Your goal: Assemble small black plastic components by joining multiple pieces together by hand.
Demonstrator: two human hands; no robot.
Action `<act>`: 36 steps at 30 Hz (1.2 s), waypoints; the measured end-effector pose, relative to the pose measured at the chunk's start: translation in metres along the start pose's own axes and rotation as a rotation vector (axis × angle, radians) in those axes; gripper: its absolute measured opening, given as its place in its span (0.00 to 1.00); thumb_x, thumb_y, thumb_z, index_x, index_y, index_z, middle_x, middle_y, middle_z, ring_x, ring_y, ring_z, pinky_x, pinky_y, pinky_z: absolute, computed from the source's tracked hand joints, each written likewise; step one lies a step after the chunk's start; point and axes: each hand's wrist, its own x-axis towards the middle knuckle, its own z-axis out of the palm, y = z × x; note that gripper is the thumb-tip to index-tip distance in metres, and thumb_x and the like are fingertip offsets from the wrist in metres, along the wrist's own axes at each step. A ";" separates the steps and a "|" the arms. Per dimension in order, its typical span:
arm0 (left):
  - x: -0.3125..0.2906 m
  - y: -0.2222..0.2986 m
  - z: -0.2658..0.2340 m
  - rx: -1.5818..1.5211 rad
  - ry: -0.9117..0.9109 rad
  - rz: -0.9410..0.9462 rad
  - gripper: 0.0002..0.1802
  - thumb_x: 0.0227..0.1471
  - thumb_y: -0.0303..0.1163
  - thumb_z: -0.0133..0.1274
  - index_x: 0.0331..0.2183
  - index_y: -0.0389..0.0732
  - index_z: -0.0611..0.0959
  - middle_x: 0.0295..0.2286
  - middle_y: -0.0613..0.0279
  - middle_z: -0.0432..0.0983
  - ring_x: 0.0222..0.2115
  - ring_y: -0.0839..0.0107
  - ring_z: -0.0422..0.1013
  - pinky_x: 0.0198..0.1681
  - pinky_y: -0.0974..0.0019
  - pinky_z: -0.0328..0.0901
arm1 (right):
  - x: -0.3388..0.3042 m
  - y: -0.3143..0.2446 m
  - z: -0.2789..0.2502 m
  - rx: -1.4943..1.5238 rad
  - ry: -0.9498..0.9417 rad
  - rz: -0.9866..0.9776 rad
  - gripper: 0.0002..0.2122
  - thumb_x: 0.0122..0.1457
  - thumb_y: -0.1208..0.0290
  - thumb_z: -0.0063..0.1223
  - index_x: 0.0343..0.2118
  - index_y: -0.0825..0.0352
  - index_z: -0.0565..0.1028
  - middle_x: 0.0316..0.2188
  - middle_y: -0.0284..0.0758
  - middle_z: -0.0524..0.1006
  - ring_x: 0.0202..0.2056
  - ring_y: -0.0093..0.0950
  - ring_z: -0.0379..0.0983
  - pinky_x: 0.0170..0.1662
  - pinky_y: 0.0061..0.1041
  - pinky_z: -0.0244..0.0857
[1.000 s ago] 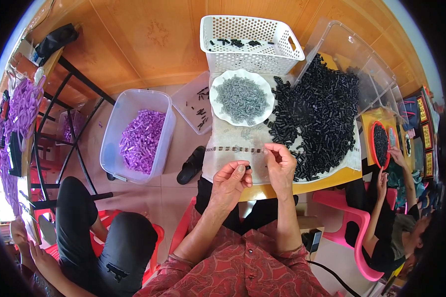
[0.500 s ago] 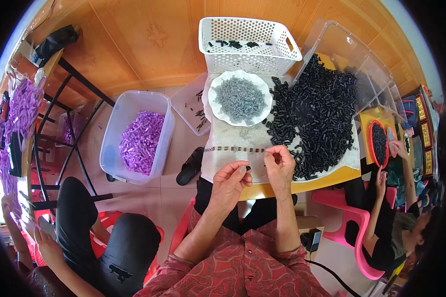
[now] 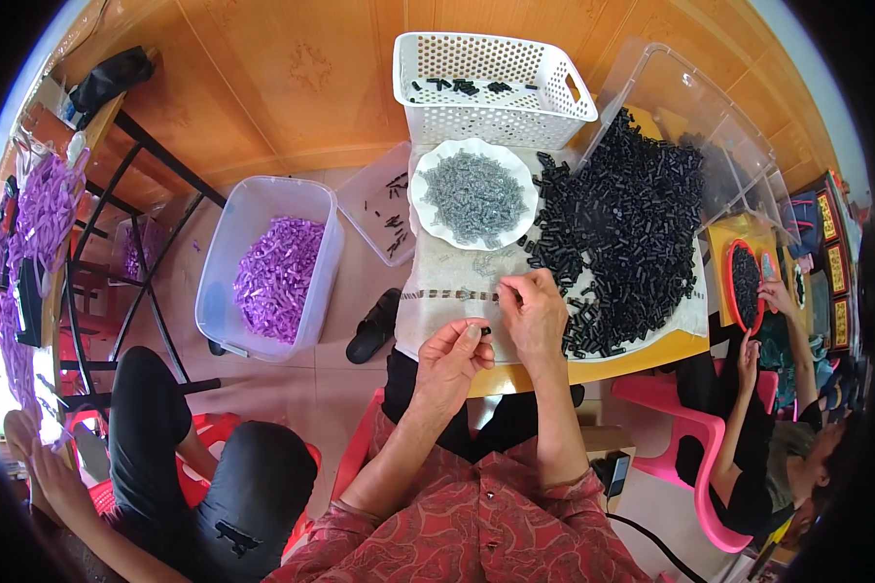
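My left hand (image 3: pixel 447 367) is closed in a pinch on a small black piece (image 3: pixel 485 331), close above the table's front edge. To its upper right is my right hand (image 3: pixel 538 321), its thumb and forefinger pressed together over the pale cloth (image 3: pixel 437 321). I cannot make out what those fingertips hold, if anything. A big heap of short black tube-like pieces (image 3: pixel 637 223) covers the table's right side. Beyond my hands stands a white scalloped plate (image 3: pixel 420 209) full of small translucent grey pieces (image 3: pixel 472 197).
Behind the plate stands a white perforated basket (image 3: pixel 486 128) with some black pieces in it. A clear bin (image 3: pixel 729 126) leans at the far right. At floor level on the left is a tub (image 3: pixel 214 257) of purple pieces (image 3: pixel 280 277). Co-workers sit on both sides.
My right hand has moved left, its fingertips now up and left of where they were. My left hand has stayed nearly still with the black piece.
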 end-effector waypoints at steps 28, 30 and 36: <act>-0.003 0.002 0.004 0.025 0.003 0.040 0.10 0.57 0.31 0.49 0.40 0.35 0.78 0.31 0.60 0.77 0.26 0.73 0.73 0.31 0.71 0.69 | -0.037 -0.010 -0.040 0.691 -0.176 0.218 0.04 0.58 0.76 0.51 0.34 0.70 0.73 0.26 0.26 0.71 0.26 0.14 0.65 0.30 0.13 0.60; -0.003 0.002 0.005 0.032 -0.014 0.048 0.10 0.57 0.31 0.49 0.39 0.35 0.78 0.30 0.60 0.77 0.26 0.74 0.73 0.30 0.71 0.69 | -0.044 -0.013 -0.039 0.696 -0.175 0.182 0.04 0.56 0.78 0.52 0.33 0.72 0.72 0.28 0.32 0.71 0.28 0.19 0.66 0.32 0.17 0.62; -0.005 0.001 0.008 0.070 -0.028 0.082 0.11 0.57 0.31 0.50 0.39 0.35 0.78 0.29 0.60 0.77 0.25 0.75 0.73 0.30 0.72 0.69 | -0.049 -0.022 -0.040 0.703 -0.184 0.111 0.04 0.56 0.78 0.53 0.32 0.73 0.72 0.29 0.33 0.72 0.30 0.21 0.69 0.35 0.19 0.65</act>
